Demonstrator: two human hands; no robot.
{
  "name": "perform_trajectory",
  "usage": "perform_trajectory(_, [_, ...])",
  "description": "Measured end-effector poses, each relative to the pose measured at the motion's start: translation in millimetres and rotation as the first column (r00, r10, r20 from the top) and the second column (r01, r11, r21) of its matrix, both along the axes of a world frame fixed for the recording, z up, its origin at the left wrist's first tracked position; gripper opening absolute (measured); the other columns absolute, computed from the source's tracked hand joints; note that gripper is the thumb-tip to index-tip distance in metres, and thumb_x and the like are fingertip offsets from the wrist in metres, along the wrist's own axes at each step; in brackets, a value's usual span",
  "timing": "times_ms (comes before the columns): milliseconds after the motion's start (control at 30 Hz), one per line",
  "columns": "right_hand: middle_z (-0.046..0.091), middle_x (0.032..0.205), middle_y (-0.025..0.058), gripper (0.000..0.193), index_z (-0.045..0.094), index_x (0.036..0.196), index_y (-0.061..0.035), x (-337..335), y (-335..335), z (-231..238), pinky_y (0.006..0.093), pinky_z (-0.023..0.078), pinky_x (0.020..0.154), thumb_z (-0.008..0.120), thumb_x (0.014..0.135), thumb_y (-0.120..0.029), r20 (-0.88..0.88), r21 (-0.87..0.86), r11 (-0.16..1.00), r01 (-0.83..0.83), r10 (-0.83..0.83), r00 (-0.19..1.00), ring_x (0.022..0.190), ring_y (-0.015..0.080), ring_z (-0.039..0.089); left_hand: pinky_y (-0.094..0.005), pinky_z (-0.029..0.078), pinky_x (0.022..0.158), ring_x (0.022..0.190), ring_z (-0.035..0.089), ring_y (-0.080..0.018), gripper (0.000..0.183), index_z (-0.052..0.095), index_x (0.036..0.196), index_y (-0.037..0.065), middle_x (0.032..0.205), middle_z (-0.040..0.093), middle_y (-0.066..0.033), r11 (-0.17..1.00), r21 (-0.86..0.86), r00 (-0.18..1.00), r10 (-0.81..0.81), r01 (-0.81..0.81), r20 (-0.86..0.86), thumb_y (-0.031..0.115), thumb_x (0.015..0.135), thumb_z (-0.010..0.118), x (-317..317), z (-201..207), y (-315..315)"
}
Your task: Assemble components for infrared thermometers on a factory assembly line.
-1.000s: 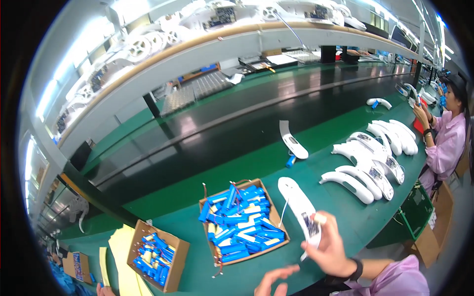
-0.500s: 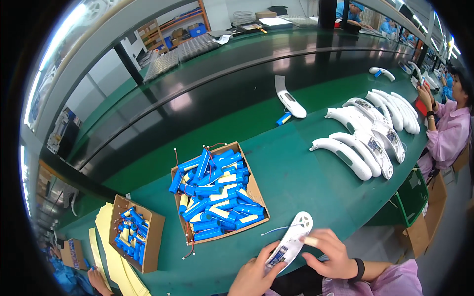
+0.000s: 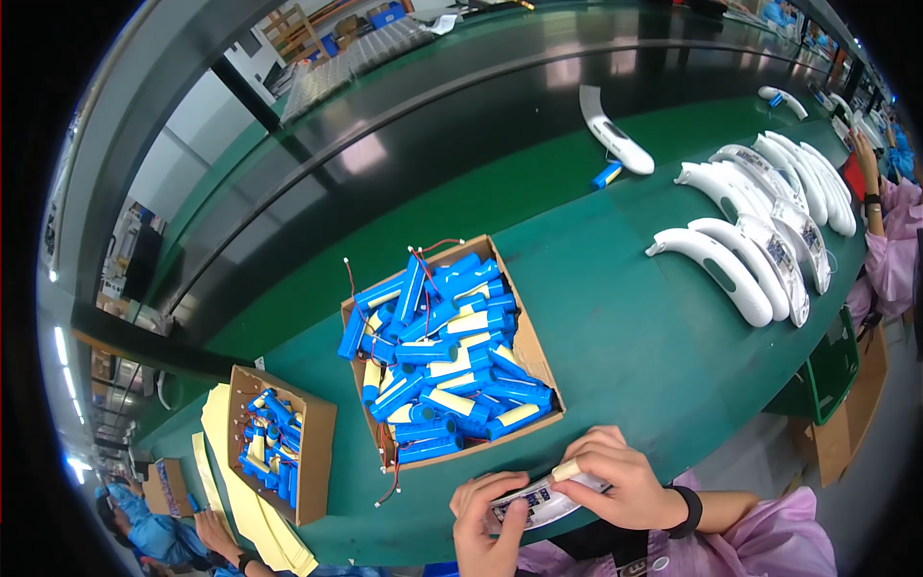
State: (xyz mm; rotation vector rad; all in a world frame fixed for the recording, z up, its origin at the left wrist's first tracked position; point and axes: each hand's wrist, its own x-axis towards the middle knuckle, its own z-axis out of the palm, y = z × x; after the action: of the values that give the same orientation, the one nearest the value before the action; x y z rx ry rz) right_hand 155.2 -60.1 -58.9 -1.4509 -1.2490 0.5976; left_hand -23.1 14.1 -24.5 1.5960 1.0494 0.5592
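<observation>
A white curved plastic housing (image 3: 553, 512) lies across both hands near the front edge of the table, its open side up and a circuit board (image 3: 527, 504) showing inside. My left hand (image 3: 483, 524) is closed round its left end, the thumb resting over the board. On the other end my right hand (image 3: 623, 486) grips with thumb and fingers, hiding that end. A pale wrap covers one right fingertip, and a black band is round the wrist. Just beyond my hands stands a cardboard box (image 3: 540, 358) heaped with blue cylindrical battery packs (image 3: 452, 402) with thin wires.
Several white curved housings (image 3: 716, 274) lie grouped at the right. One housing (image 3: 620, 144) with a blue battery rests farther back. A smaller battery box (image 3: 315, 462) and yellow sheets (image 3: 255, 524) are at the left. Co-workers sit at the left (image 3: 159, 529) and right (image 3: 894, 240).
The housing has turned from steeply slanted to nearly level. My right hand, blurred beside it before, now grips its far end. The whole view has shifted, too.
</observation>
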Motion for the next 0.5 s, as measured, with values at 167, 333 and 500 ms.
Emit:
perform_trajectory(167, [0.065, 0.09, 0.0065, 0.016, 0.073, 0.099, -0.0058, 2.1, -3.6, -0.8, 0.0354, 0.042, 0.089, 0.081, 0.085, -0.009, -0.027, 0.016, 1.0, -0.008, 0.009, 1.0, 0.09, 0.0219, 0.062, -0.0248, 0.048, 0.077, 0.099, 0.058, -0.0137, 0.009, 0.071, 0.105, 0.0, 0.113, 0.068, -0.0088, 0.997, -0.044, 0.998, 0.064, -0.063, 0.002, 0.001, 0.096, 0.068, 0.8, -9.9, -6.7])
perform_trajectory(333, [0.065, 0.095, 0.0047, 0.018, 0.074, 0.101, -0.0073, 3.0, -1.5, -2.7, 0.0365, 0.042, 0.09, 0.08, 0.084, -0.009, -0.024, 0.021, 0.999, -0.04, 0.041, 0.999, 0.093, 0.0213, 0.063, -0.0304, 0.044, 0.089, 0.1, 0.058, -0.0182, 0.005, 0.071, 0.099, 0.001, 0.109, 0.07, -0.0084, 0.993, 0.109, 0.998, -0.038, 0.043, -0.049, 0.001, 0.094, 0.069, -0.2, -9.0, -0.2])
perform_trajectory(500, [0.065, 0.106, 0.0008, 0.021, 0.073, 0.102, -0.0107, -3.5, -0.9, 3.0, 0.0406, 0.043, 0.093, 0.08, 0.082, -0.01, 0.217, 0.11, 0.991, -0.073, 0.048, 0.975, 0.096, 0.0209, 0.062, -0.0337, 0.04, 0.096, 0.102, 0.057, -0.0214, 0.002, 0.07, 0.095, 0.001, 0.106, 0.071, -0.0092, 0.994, 0.09, 0.997, -0.065, 0.07, -0.052, 0.002, 0.094, 0.069, -1.7, -3.5, 1.8])
